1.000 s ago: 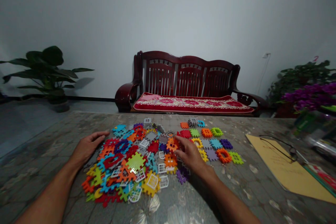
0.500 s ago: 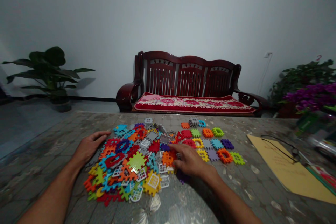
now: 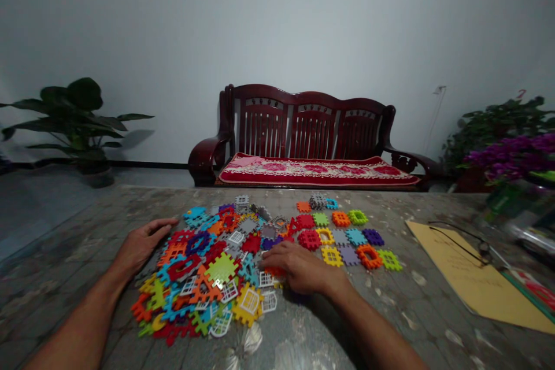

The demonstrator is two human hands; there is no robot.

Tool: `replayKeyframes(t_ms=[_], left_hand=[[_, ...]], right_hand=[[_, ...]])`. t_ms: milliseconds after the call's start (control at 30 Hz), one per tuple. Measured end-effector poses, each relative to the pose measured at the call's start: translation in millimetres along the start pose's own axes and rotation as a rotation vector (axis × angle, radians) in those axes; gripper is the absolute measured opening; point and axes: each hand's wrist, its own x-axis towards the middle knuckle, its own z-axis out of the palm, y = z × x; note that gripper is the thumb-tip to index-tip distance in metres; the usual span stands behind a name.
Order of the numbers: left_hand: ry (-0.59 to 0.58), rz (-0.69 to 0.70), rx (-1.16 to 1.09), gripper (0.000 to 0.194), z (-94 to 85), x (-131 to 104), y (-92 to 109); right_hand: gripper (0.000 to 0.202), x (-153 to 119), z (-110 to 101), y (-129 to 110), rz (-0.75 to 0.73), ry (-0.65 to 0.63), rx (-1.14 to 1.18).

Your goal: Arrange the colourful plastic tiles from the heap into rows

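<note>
A heap of colourful plastic interlocking building tiles lies on the table, with a lime green tile on top and a yellow tile at its front. My left hand rests on the table along the heap's left edge, fingers loosely stretched and holding nothing. At the heap's right side, my right hand has its fingers bent down over an orange tile, which they mostly cover. White window-frame pieces lie just below those fingertips. The right thumb is hidden.
Right of the heap, separate tiles lie in loose rows, among them an orange ring-like tile and a purple one. Farther right are a yellow envelope, glasses and purple flowers. A wooden bench stands behind the table.
My right hand has shifted left, its fingers now covering the orange tile that showed beside them before. My left hand keeps its place beside the heap. The view has turned slightly.
</note>
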Motion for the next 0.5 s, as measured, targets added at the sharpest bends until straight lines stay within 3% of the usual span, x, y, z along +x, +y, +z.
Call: replayKeyframes(t_ms=[200,367,500], left_hand=[[-0.010,0.003,-0.017,0.045,0.7,3.1,-6.9],[-0.013,0.007,-0.010,0.045,0.3,3.1,-6.4],[0.001,0.004,0.002,0.041,-0.4,1.6,-3.6]], right_hand=[[0.034,6.0,4.0,-2.6,0.046,0.074,-0.040],[0.031,7.5,3.8,-20.1,0.232,0.161,-0.175],[0.024,8.7,4.8,-36.5,0.344,0.128,-0.258]])
